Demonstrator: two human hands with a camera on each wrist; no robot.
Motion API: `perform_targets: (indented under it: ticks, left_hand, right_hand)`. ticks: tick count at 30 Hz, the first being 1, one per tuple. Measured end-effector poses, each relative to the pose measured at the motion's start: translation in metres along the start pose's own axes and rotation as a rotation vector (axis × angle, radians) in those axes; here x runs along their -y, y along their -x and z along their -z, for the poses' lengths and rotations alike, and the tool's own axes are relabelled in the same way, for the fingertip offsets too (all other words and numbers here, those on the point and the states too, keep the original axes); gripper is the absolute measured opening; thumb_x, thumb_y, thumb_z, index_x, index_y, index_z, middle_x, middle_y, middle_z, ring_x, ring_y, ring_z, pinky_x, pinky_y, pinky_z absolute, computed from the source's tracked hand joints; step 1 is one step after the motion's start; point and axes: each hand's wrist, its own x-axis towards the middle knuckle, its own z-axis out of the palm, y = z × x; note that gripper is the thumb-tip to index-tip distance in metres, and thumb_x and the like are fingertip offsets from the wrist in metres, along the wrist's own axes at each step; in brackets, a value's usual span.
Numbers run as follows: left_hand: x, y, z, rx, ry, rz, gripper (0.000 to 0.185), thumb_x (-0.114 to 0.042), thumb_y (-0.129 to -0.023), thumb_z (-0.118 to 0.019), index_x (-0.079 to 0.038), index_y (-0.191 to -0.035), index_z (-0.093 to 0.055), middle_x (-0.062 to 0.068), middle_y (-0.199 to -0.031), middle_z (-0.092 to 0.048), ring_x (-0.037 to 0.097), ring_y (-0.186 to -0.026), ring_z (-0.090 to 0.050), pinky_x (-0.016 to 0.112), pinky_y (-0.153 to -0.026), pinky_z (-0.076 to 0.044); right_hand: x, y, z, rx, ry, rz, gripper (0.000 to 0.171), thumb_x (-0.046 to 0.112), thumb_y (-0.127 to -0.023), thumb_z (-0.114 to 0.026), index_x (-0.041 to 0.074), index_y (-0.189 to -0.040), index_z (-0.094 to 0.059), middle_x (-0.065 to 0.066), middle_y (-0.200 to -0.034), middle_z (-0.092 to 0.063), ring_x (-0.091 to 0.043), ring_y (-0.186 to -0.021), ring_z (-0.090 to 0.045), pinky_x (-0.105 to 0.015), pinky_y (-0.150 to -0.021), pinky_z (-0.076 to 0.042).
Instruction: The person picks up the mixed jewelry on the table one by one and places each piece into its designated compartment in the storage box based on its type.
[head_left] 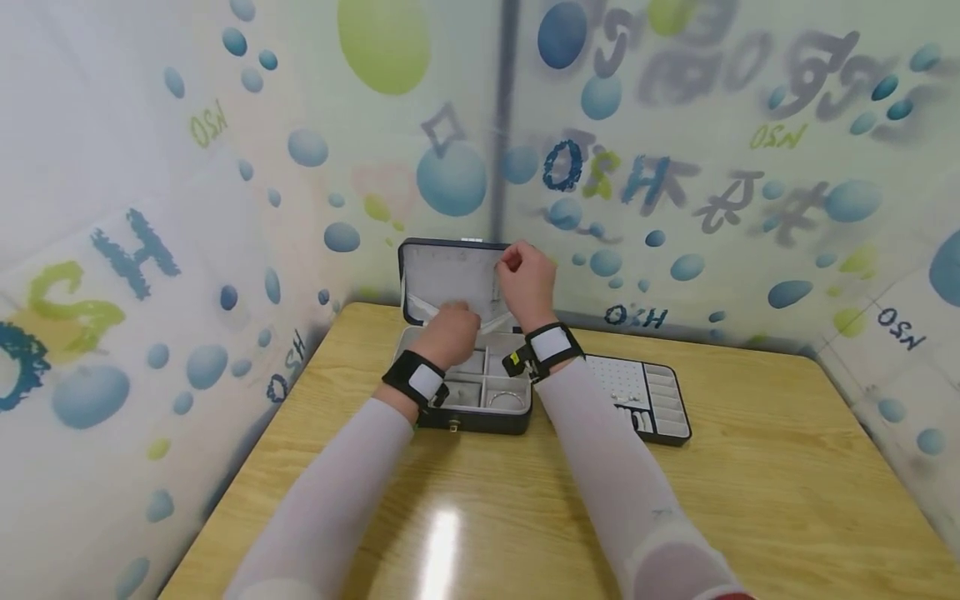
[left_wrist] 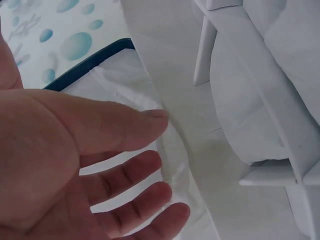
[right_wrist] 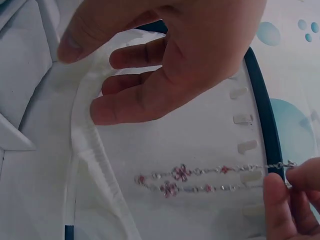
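Note:
A jewellery box (head_left: 472, 421) stands on the table with its grey-lined lid (head_left: 450, 271) raised. My right hand (head_left: 531, 287), at the lid's upper right corner, pinches both ends of a silver bracelet (right_wrist: 181, 173) with pink flowers. The bracelet hangs doubled in front of the lining, beside a row of small hooks (right_wrist: 242, 119). Lower and to the left, my left hand (head_left: 448, 335) holds nothing. Its fingers bend loosely before the gathered lid pocket (left_wrist: 175, 150); whether they touch it cannot be told. Inside one compartment lies a ring-shaped bangle (head_left: 507, 400).
To the right of the box lies a jewellery tray (head_left: 663, 400) with a dotted panel, ring rolls and narrow slots, partly behind my right forearm. The wooden table (head_left: 780, 467) meets patterned sheets (head_left: 675, 208) at its back and sides.

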Motion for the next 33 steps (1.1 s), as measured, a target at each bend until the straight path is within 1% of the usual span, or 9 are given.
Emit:
perform_targets:
  ticks: [3,8,10,13,18,22,29,33]
  left_hand:
    - [-0.001,0.002,-0.001,0.013,-0.001,-0.008,0.021,-0.006,-0.102,-0.06,0.001,-0.116,-0.075,0.017,-0.11,-0.071,0.033,-0.107,-0.063,0.045,-0.097,-0.051]
    - [-0.003,0.002,0.001,0.026,-0.036,-0.048,0.021,-0.007,-0.103,-0.059,0.002,-0.112,-0.076,0.017,-0.107,-0.073,0.033,-0.109,-0.063,0.046,-0.098,-0.049]
    - [-0.004,0.002,0.003,0.026,-0.053,-0.066,0.021,-0.006,-0.102,-0.059,0.002,-0.11,-0.077,0.017,-0.104,-0.074,0.033,-0.109,-0.063,0.046,-0.098,-0.049]
    - [-0.004,0.001,0.005,0.039,-0.062,-0.072,0.02,-0.006,-0.103,-0.059,0.002,-0.108,-0.077,0.017,-0.104,-0.075,0.032,-0.109,-0.063,0.045,-0.1,-0.049]
    - [-0.002,0.001,0.0,0.074,-0.066,-0.064,0.021,-0.009,-0.104,-0.058,0.001,-0.108,-0.076,0.015,-0.107,-0.073,0.032,-0.109,-0.064,0.045,-0.101,-0.049]
    - [-0.002,0.001,-0.002,0.082,-0.06,-0.061,0.02,-0.009,-0.104,-0.059,-0.001,-0.105,-0.077,0.014,-0.105,-0.074,0.03,-0.108,-0.064,0.044,-0.1,-0.049]
    - [-0.005,0.002,0.004,0.104,-0.029,-0.063,0.023,-0.008,-0.105,-0.056,0.001,-0.111,-0.076,0.016,-0.111,-0.073,0.032,-0.112,-0.064,0.044,-0.104,-0.049]
    - [-0.003,0.005,0.009,0.109,-0.037,-0.055,0.024,-0.008,-0.106,-0.055,0.001,-0.116,-0.075,0.017,-0.115,-0.073,0.033,-0.115,-0.064,0.045,-0.105,-0.05]
  right_hand:
    - [0.0,0.0,-0.009,-0.034,0.015,0.007,0.008,0.01,-0.098,-0.071,0.005,-0.091,-0.071,-0.013,-0.087,-0.07,-0.029,-0.084,-0.063,-0.04,-0.076,-0.051]
    - [-0.005,-0.001,-0.025,-0.114,0.075,-0.008,0.013,0.012,-0.099,-0.068,0.006,-0.089,-0.073,-0.012,-0.089,-0.069,-0.028,-0.087,-0.064,-0.042,-0.08,-0.052]
    - [-0.008,-0.002,-0.029,-0.148,0.076,-0.016,0.014,0.012,-0.099,-0.068,0.006,-0.088,-0.074,-0.012,-0.088,-0.069,-0.028,-0.087,-0.064,-0.042,-0.079,-0.052]
    - [-0.008,-0.003,-0.032,-0.172,0.084,-0.008,0.016,0.011,-0.1,-0.068,0.006,-0.087,-0.075,-0.012,-0.087,-0.071,-0.029,-0.086,-0.066,-0.043,-0.079,-0.053]
    - [-0.005,-0.002,-0.036,-0.133,0.098,-0.002,0.019,0.014,-0.101,-0.067,0.005,-0.089,-0.078,-0.013,-0.089,-0.074,-0.028,-0.087,-0.067,-0.042,-0.08,-0.054]
    - [-0.002,-0.001,-0.036,-0.102,0.122,-0.011,0.02,0.016,-0.103,-0.065,0.006,-0.092,-0.079,-0.012,-0.093,-0.074,-0.027,-0.09,-0.066,-0.041,-0.081,-0.054]
    - [-0.002,0.001,-0.034,-0.058,0.178,0.001,0.02,0.015,-0.105,-0.063,0.004,-0.099,-0.08,-0.014,-0.097,-0.075,-0.03,-0.095,-0.069,-0.044,-0.085,-0.056]
    - [-0.003,0.002,-0.035,-0.037,0.189,0.041,0.019,0.014,-0.104,-0.065,0.003,-0.106,-0.08,-0.015,-0.102,-0.077,-0.032,-0.101,-0.071,-0.046,-0.09,-0.058]
